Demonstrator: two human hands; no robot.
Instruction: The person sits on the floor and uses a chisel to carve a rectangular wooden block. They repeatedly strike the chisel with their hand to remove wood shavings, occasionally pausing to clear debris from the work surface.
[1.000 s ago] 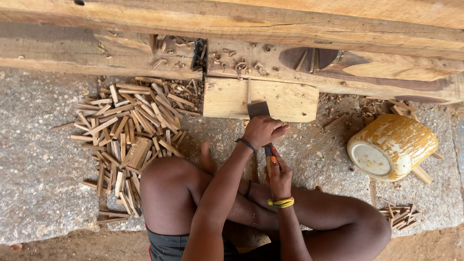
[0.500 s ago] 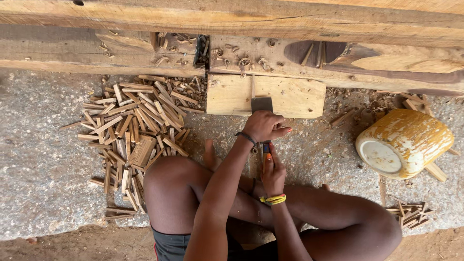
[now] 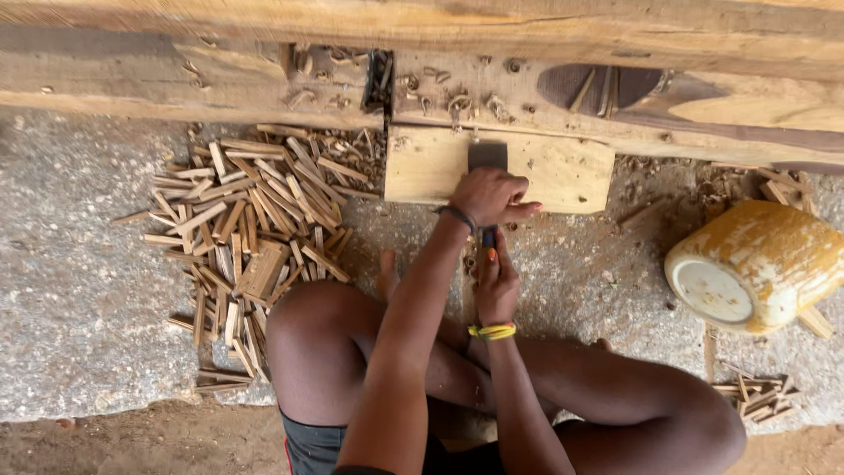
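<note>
Two hands are held on a dark flat blade [image 3: 486,157] that lies on a pale wooden board [image 3: 563,171]. The blade sits at the board's far edge, close to the heavy timber beam [image 3: 176,79] that runs across the top of the view. The left hand [image 3: 489,197], with a dark band at the wrist, is closed over the blade's near end and presses it down. The right hand [image 3: 498,283], with a yellow bangle, is closed around the handle just behind it. Only a small blue part of the handle shows.

A second ago the blade lay near the board's near edge. It has since been pushed forward across the board, with both arms stretched further out, so the stroke is judged to be at its far end.

The board rests on rough stone ground [image 3: 79,290] in front of crossed bare legs. A heap of short wooden sticks [image 3: 255,229] is spread to the left. A yellow-stained bucket [image 3: 765,264] lies tipped on its side to the right, with a few more sticks [image 3: 756,394] near it.
</note>
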